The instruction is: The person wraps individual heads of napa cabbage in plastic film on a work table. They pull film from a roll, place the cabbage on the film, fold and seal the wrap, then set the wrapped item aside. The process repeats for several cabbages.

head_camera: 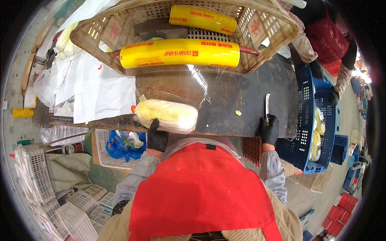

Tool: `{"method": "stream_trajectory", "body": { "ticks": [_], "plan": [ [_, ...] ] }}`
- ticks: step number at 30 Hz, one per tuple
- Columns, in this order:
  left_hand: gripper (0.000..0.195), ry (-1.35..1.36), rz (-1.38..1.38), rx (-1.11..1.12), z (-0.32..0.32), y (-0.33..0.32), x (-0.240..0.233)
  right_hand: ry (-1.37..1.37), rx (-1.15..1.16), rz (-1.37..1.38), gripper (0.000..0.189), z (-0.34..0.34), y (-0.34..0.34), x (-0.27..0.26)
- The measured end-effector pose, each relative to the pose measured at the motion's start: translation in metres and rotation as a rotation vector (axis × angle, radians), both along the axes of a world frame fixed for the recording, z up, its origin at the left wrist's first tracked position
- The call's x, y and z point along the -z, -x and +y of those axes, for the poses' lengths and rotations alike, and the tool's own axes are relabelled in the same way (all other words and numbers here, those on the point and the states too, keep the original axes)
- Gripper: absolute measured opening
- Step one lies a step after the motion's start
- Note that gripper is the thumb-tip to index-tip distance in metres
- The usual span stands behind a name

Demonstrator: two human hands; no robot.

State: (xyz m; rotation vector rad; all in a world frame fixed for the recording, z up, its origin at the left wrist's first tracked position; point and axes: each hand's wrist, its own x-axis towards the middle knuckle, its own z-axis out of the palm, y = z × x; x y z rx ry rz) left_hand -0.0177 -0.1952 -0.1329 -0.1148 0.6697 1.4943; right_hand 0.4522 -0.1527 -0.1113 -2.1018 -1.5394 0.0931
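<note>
A napa cabbage in clear film lies on the dark table near its front edge. My left hand, in a black glove, touches the cabbage's near side with the thumb up; its other fingers are hidden. At the right, my right hand, also gloved, grips a knife with its pale blade pointing away from me. Beyond the cabbage, a yellow roll of cling film sits on a red rod across a plastic crate. Clear film hangs from the roll over the table. A small leaf scrap lies between my hands.
A second film roll lies in the crate. White paper sheets cover the table's left. At the right stands a blue crate with wrapped cabbages, with a co-worker's gloved hand at its rim. A white basket stands below left.
</note>
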Motion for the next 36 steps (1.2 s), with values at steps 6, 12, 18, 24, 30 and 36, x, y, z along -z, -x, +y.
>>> {"method": "stream_trajectory", "body": {
  "ticks": [6,12,18,24,30,36],
  "plan": [
    [0.064,0.031,-0.012,-0.043,0.008,-0.007,-0.014,0.125,0.100,0.253,0.034,-0.018,0.017,-0.032],
    [0.065,0.168,0.147,-0.084,0.025,-0.019,-0.039,0.073,-0.676,0.254,0.023,0.022,0.107,-0.078],
    [0.068,0.236,0.160,-0.092,0.036,-0.022,-0.057,0.205,-0.937,0.080,0.034,0.076,0.199,-0.093],
    [0.070,0.238,0.123,-0.077,0.033,-0.019,-0.050,0.304,-0.919,0.150,0.037,0.077,0.163,-0.081],
    [0.070,0.297,0.132,-0.055,-0.001,0.006,-0.045,0.320,-0.663,0.001,0.025,-0.002,0.027,-0.086],
    [0.069,0.288,0.149,-0.076,-0.017,0.002,-0.048,0.191,-0.864,0.254,0.022,0.024,0.128,-0.084]
  ]
}}
